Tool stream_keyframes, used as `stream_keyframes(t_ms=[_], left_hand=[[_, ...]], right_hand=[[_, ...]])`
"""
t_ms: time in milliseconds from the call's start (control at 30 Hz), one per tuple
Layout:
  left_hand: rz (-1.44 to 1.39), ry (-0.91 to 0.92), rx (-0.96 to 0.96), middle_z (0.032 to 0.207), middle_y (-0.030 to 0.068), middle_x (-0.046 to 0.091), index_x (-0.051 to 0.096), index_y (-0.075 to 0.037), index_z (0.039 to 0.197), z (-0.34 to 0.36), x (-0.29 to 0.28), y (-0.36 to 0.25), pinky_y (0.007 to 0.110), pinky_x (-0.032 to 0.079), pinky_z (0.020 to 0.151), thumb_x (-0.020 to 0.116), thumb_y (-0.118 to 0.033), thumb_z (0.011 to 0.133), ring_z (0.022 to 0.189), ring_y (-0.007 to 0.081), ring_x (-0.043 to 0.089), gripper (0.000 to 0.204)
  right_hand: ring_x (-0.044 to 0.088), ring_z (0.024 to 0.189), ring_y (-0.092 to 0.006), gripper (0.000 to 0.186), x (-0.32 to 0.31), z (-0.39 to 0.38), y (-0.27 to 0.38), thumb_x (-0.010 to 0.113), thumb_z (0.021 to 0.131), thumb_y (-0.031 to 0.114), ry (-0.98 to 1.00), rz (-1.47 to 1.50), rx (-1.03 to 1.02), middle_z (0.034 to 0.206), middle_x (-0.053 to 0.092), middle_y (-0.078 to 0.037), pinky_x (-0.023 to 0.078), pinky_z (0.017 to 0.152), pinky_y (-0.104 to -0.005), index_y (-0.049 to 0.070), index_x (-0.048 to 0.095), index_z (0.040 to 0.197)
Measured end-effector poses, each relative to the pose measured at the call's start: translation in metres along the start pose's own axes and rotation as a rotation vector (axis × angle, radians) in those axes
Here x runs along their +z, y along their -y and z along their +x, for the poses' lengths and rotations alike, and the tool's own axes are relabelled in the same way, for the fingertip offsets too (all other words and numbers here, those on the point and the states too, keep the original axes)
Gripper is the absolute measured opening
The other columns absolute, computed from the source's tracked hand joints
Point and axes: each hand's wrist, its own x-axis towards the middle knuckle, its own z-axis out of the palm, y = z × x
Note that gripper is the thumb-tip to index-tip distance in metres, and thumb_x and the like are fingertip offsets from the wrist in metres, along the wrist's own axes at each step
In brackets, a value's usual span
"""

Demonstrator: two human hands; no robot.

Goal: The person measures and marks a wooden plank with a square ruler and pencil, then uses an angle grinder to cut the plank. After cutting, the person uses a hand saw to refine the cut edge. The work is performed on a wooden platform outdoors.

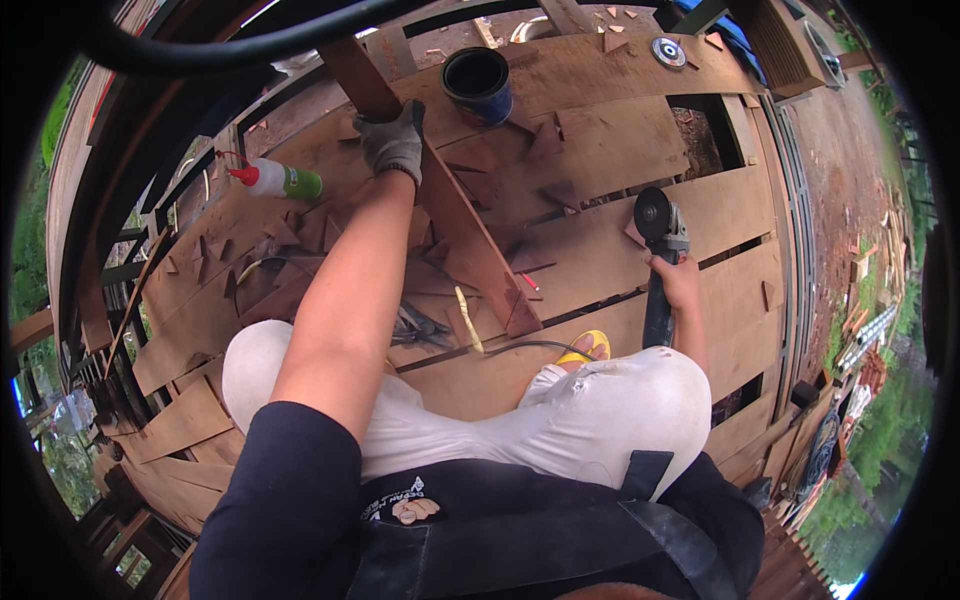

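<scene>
A long reddish-brown wooden board (465,230) slants from the upper middle down toward my feet. Wrapped round its upper part is my left hand (392,145), in a grey work glove. Off to the right, my bare right hand (680,282) grips the dark body of an angle grinder (657,312), its round disc turned upward and apart from the board. A small red pencil (529,282) lies beside the board's near end. Triangular wood offcuts (290,300) are scattered under and left of the board.
A dark open tin (478,90) stands beyond the board. A white-and-green bottle with a red cap (275,179) lies at left. A loose disc (668,53) sits at the far right. Plank gaps and a rectangular hole (708,140) break the platform. A taped cord (468,320) runs near my foot.
</scene>
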Motion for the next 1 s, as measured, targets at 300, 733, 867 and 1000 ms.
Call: stream_keyframes(t_ms=[300, 733, 867, 1000], left_hand=[[0.202, 0.454, 0.338, 0.122, 0.0235, 0.067, 0.04, -0.006, 0.141, -0.083, 0.002, -0.085, 0.047, 0.053, 0.097, 0.081, -0.049, 0.074, 0.112, 0.0393, 0.067, 0.089], [0.858, 1.084, 0.655, 0.137, 0.02, 0.056, 0.031, -0.009, 0.155, -0.147, 0.056, -0.029, 0.044, 0.051, 0.103, 0.081, -0.043, 0.081, 0.124, 0.0346, 0.061, 0.096], [0.888, 1.098, 0.546, 0.137, 0.0205, 0.056, 0.029, -0.009, 0.156, -0.156, 0.06, -0.003, 0.043, 0.052, 0.102, 0.08, -0.045, 0.082, 0.123, 0.0346, 0.061, 0.097], [0.849, 1.064, 0.537, 0.136, 0.0206, 0.057, 0.033, -0.008, 0.153, -0.16, 0.066, 0.003, 0.043, 0.053, 0.1, 0.08, -0.047, 0.083, 0.122, 0.0351, 0.062, 0.093]], right_hand=[[0.061, 0.052, -0.0157, 0.023, -0.007, 0.001, 0.026, 0.08, 0.077, 0.017, -0.07, 0.108, 0.013, 0.068, 0.063, -0.004, 0.049, 0.049, -0.0305, 0.005, 0.063, 0.086], [0.06, 0.051, -0.0154, 0.024, -0.008, -0.004, 0.012, 0.08, 0.079, 0.018, -0.074, 0.19, 0.109, 0.066, 0.061, -0.004, 0.049, 0.049, -0.0305, 0.005, 0.063, 0.09], [0.059, 0.058, -0.0116, 0.02, 0.014, -0.016, 0.035, 0.08, 0.079, 0.018, -0.018, 0.18, 0.163, 0.073, 0.064, 0.0, 0.047, 0.054, -0.0299, 0.006, 0.068, 0.086], [0.06, 0.063, -0.0107, 0.024, 0.029, 0.004, 0.014, 0.082, 0.078, 0.02, 0.029, 0.155, 0.125, 0.075, 0.065, 0.0, 0.047, 0.059, -0.0301, 0.003, 0.07, 0.091]])
